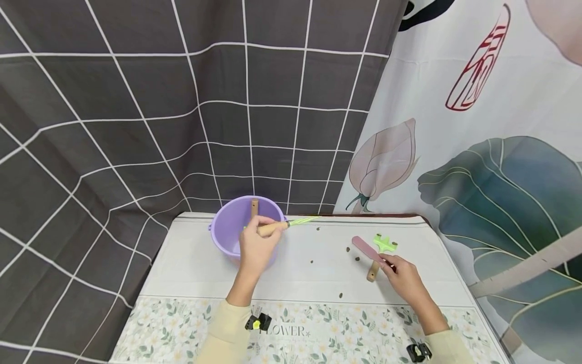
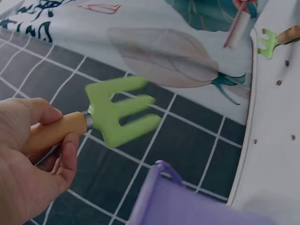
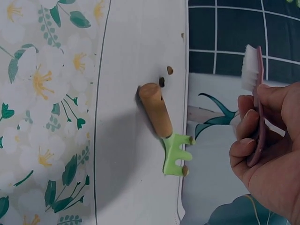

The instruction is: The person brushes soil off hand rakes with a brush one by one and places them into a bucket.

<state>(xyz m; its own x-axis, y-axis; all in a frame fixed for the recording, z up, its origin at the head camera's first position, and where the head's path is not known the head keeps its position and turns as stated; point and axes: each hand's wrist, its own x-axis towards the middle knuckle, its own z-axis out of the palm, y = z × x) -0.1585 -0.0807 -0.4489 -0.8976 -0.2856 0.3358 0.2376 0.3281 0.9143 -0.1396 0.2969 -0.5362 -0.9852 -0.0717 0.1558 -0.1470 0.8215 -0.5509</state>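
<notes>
My left hand [image 1: 258, 245] grips the wooden handle of a small green garden fork [image 2: 119, 110], its three tines pointing right in the head view. That hand is over the purple bucket [image 1: 223, 222], where another wooden handle [image 1: 254, 206] stands against the inner wall. Held in my right hand [image 1: 404, 280] is a pink brush [image 3: 259, 93] with white bristles. Below the brush, a green hand rake [image 1: 384, 243] with a wooden handle lies on the table. Small brown bits [image 1: 357, 259] are close beside it, and a few sit at its tines.
More brown bits [image 1: 311, 262] are scattered across the white part of the table [image 1: 182, 263]. A floral cloth strip [image 1: 173, 323] covers the near side. A dark grid curtain [image 1: 227, 126] and a white printed curtain [image 1: 432, 167] hang behind.
</notes>
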